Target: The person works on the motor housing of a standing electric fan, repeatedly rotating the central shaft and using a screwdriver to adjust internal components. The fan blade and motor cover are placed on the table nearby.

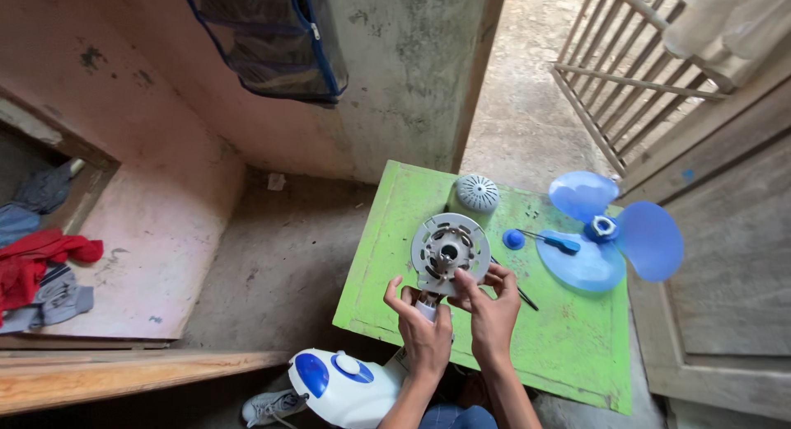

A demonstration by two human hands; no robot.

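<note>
Both hands hold a grey round plastic fan motor housing [449, 249] upright above the green painted wooden worktop [568, 346]. The left hand [424, 334] has its fingers curled around the white neck just beneath the housing; the right hand [492, 309] pinches the housing's lower rim, fingers pressed together. Beyond the fingertips lie a white ribbed round cap [477, 192], a blue three-bladed plastic fan blade [614, 235] and a blue-handled screwdriver [554, 242].
</note>
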